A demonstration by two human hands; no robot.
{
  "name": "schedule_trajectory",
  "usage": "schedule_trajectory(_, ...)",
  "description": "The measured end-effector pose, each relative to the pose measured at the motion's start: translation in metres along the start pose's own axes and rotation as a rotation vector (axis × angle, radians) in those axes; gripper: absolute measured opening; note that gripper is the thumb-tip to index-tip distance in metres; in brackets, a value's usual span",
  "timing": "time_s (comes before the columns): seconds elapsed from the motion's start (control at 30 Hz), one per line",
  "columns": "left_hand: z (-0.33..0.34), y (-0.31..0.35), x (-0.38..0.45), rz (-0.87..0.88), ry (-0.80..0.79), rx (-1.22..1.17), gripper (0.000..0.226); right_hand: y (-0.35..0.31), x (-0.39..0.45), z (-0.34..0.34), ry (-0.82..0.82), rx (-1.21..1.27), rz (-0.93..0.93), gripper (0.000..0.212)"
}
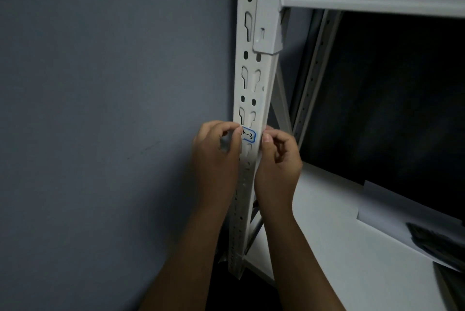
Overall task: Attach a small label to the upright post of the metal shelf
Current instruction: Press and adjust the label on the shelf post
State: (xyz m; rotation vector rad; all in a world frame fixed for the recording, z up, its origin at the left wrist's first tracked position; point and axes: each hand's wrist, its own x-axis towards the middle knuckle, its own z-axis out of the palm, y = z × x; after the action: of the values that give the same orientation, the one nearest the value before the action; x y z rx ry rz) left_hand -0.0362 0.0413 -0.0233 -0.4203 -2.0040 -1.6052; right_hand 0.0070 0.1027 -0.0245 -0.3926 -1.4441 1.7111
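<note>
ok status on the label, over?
Left hand pinches label at its left end. Right hand fingertips at post right edge. Label lies on post face over the slots. Nothing in the way.

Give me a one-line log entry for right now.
step: placing label on post | left hand: pinching label's left edge | right hand: fingertips at post's right edge | status: not released

Label's (248, 136) left end behind left hand's (217, 152) fingertips.
</note>
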Motion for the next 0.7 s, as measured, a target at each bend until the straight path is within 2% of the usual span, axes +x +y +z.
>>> schedule_trajectory(0.2, 0.0025, 0.0038, -0.0022, -0.015, 0.016, -0.035, 0.010, 0.0003, 0.0009, 0.0003, -0.001, 0.005, -0.005, 0.008)
schedule_trajectory(0.33, 0.0060, 0.0046, -0.0028, -0.162, 0.015, -0.120, 0.022, 0.0015, 0.0017, 0.0006, -0.002, 0.005, -0.005, 0.008)
schedule_trajectory(0.47, 0.0081, 0.0077, -0.0039, -0.242, -0.001, -0.149, 0.022, 0.0014, 0.0017, 0.0008, -0.004, 0.019, 0.010, 0.006)
schedule_trajectory(0.6, 0.0060, 0.0091, -0.0036, -0.133, -0.004, -0.058, 0.022, 0.0010, 0.0010, -0.0007, -0.011, 0.019, 0.021, 0.005)
schedule_trajectory(0.7, 0.0042, 0.0091, -0.0061, -0.075, 0.047, -0.002, 0.008, 0.0000, 0.0015, -0.0029, -0.029, 0.033, 0.033, 0.006)
